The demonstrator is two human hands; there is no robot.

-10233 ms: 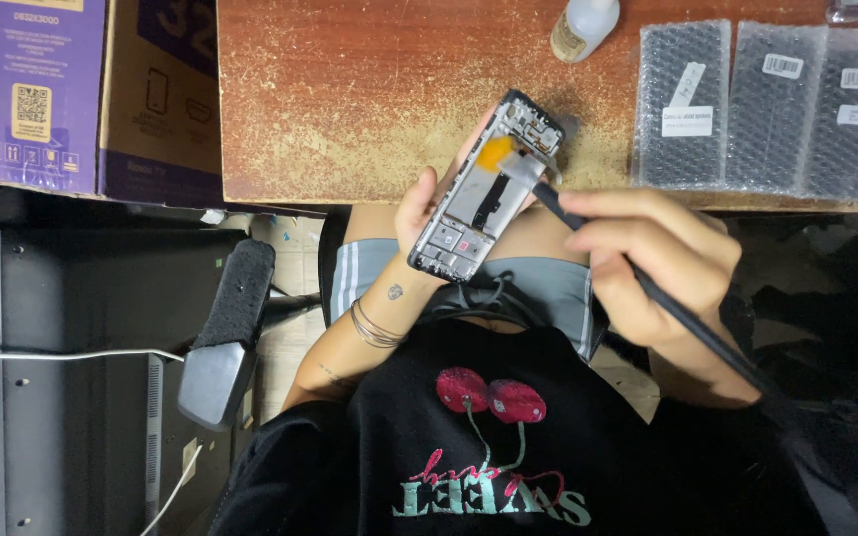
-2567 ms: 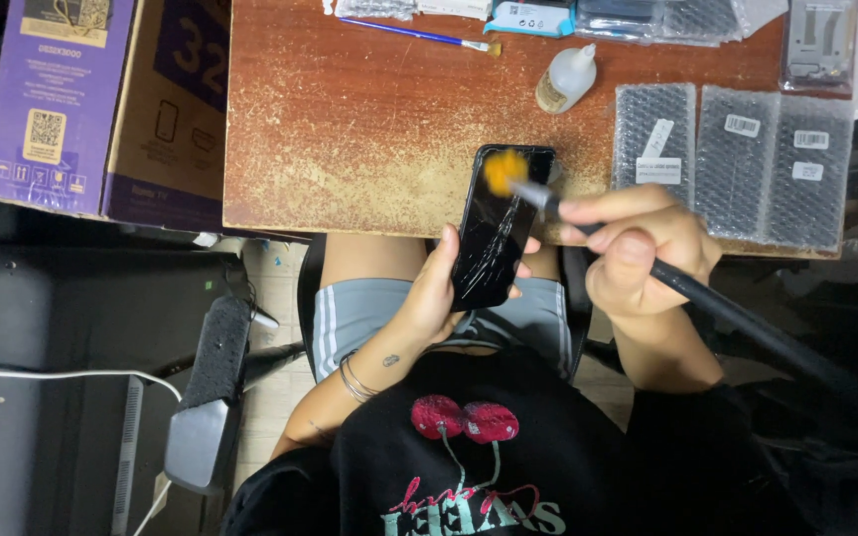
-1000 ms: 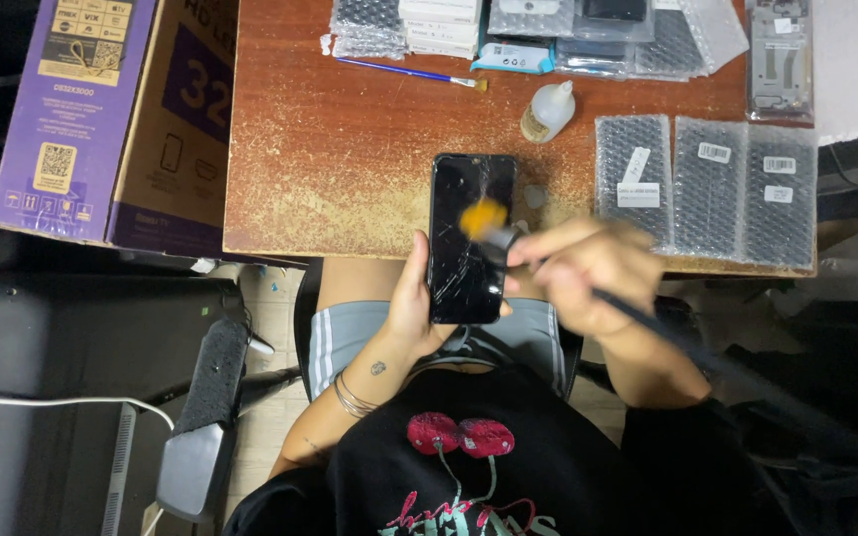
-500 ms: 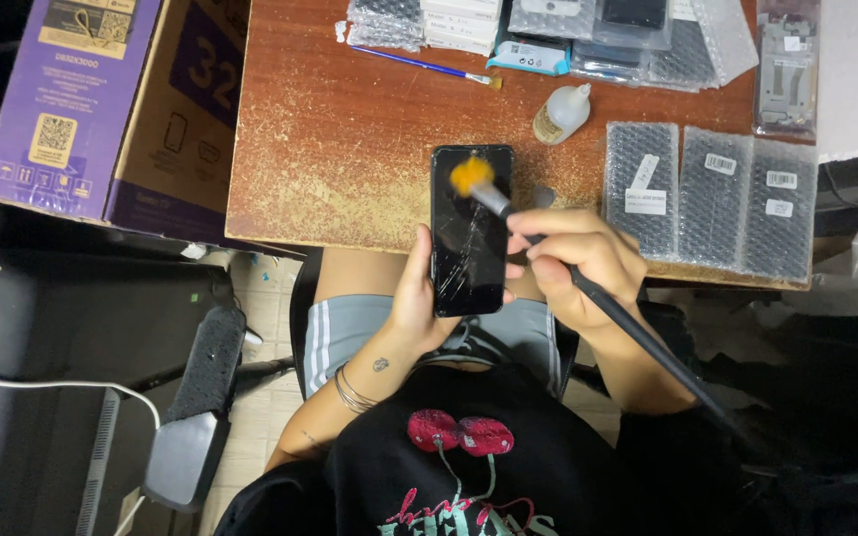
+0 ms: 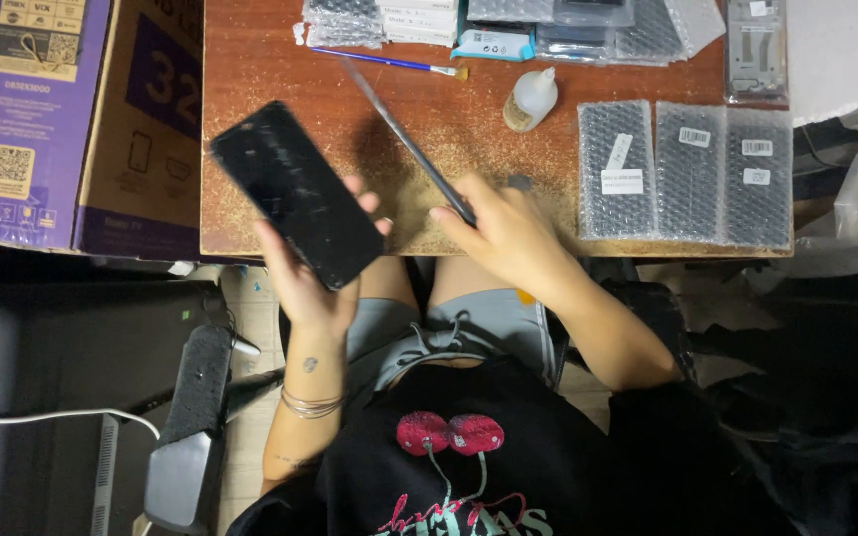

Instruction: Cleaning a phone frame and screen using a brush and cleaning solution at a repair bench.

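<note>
1. A black phone (image 5: 296,195), its glass cracked, is held tilted over the near edge of the wooden table (image 5: 270,60), screen up, as if for inspection.
2. The left hand (image 5: 312,268) grips it from beneath, fingers wrapped round its lower end.
3. The right hand (image 5: 508,233) clasps a long dark brush handle (image 5: 404,141), angled away from the phone (its bristle end is hidden).
4. Farther off: a small glue bottle (image 5: 529,98) and bubble-wrapped packets (image 5: 687,171).

Glossy glass phone (image 5: 297,195); worn wooden table (image 5: 280,89).
</note>
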